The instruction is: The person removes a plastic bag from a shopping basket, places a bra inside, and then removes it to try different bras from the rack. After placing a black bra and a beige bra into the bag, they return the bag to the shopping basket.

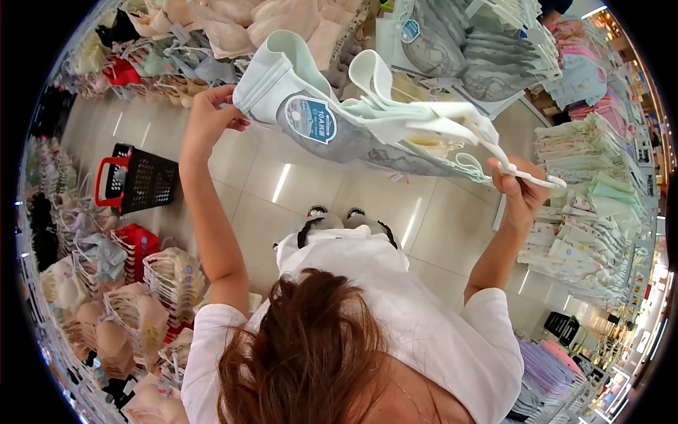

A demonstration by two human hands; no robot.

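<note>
A pale mint and grey lace bra [367, 145] is stretched out in front of me, with a round blue and white label [311, 119] on its cup. My left hand [215, 113] pinches the band at its left end. On the other side, my right hand [521, 189] grips the white hanger [531, 175] that carries the bra's straps and far end. Behind it, similar grey lace bras [452, 49] hang in a tight row on the rack. Part of the hanger is hidden by the fabric.
A black shopping basket [145, 180] with a red handle stands on the tiled floor [282, 191] at my left. Racks of beige bras [138, 321] line the left side. Folded or hung pale garments [583, 212] fill shelving on the right. Beige bras [247, 25] hang ahead.
</note>
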